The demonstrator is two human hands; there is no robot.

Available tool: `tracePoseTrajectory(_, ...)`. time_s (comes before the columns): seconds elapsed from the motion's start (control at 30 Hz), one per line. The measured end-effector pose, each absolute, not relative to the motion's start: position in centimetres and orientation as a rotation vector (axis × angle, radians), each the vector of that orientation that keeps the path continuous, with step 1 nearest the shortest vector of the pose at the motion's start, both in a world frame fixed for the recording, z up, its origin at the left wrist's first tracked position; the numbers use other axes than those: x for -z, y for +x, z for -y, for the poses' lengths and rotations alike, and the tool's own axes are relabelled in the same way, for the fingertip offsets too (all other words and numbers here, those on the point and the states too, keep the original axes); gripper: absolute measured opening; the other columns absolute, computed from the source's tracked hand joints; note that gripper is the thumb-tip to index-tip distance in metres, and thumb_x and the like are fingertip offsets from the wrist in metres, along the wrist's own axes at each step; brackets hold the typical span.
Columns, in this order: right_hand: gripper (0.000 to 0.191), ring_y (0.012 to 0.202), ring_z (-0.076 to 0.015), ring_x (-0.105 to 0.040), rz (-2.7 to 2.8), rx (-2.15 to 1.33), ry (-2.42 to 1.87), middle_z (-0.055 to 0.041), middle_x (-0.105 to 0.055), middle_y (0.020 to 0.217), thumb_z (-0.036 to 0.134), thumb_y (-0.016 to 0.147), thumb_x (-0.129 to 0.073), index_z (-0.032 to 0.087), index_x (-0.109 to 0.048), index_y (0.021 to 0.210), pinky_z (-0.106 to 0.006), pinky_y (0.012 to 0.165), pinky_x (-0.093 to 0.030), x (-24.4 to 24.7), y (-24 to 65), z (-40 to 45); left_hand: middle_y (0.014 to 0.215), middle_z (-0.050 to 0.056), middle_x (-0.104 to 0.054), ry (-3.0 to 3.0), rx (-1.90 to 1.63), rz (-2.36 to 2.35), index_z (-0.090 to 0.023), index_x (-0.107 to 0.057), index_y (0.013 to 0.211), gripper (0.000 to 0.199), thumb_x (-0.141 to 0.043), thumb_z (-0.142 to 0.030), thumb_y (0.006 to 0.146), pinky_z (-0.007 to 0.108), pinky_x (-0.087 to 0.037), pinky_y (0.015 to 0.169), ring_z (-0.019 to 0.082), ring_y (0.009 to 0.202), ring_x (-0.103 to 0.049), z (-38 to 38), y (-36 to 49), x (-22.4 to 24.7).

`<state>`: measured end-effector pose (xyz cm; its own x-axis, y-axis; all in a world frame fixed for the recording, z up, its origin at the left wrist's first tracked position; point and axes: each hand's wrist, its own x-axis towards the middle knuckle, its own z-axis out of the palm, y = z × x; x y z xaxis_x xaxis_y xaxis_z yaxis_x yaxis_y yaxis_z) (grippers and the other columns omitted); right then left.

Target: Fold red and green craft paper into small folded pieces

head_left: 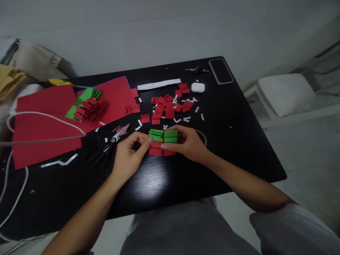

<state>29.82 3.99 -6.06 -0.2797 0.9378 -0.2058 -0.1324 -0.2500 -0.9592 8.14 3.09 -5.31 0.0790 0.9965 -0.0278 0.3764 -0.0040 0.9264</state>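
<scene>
My left hand point(132, 148) pinches the left side of a folded paper piece point(156, 145), green along the top and red below. From the right, my right hand point(190, 143) grips the neighbouring green and red folded paper point(170, 136), thumb in front and fingers behind. The two pieces sit side by side with a narrow gap between them, low over the black table. Black-handled scissors point(113, 140) lie partly open just left of my left hand. Beyond my hands is a loose pile of small folded red paper pieces point(170, 110) among white scraps.
Large red sheets point(45, 127) cover the table's left, with a green and red folded stack point(89, 106) on them. White cables point(47, 113) cross there. A white paper strip point(159, 84), earbud case point(198, 87), keys point(197, 69) and phone point(221, 71) lie toward the back.
</scene>
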Motion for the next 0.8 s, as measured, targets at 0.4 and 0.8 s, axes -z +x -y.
tracePoseTrajectory(0.4, 0.026, 0.065, -0.0153, -0.068, 1.374, -1.300, -1.140, 0.0022, -0.071, 0.075, 0.033, 0.077, -0.089, 0.022, -0.074, 0.095, -0.026, 0.058, -0.053, 5.7, 29.6, -2.8, 0.073, -0.005, -0.067, 1.795, -1.062, -1.378, -0.020, -0.071, 0.091, 0.005, -0.071, -0.024, 0.095, 0.019, -0.047, 0.062, 0.008, 0.063, -0.059, -2.2, 8.4, 5.1)
tracePoseTrajectory(0.8, 0.018, 0.059, -0.0135, -0.067, 1.359, -1.282, -1.111, 0.0034, -0.070, 0.069, 0.028, 0.080, -0.084, 0.022, -0.073, 0.092, -0.024, 0.053, -0.051, 5.9, 29.5, -2.8, 0.072, -0.005, -0.068, 1.823, -1.082, -1.339, -0.021, -0.072, 0.090, 0.004, -0.073, -0.022, 0.094, 0.020, -0.048, 0.060, 0.009, 0.063, -0.060, -2.2, 8.3, 5.2)
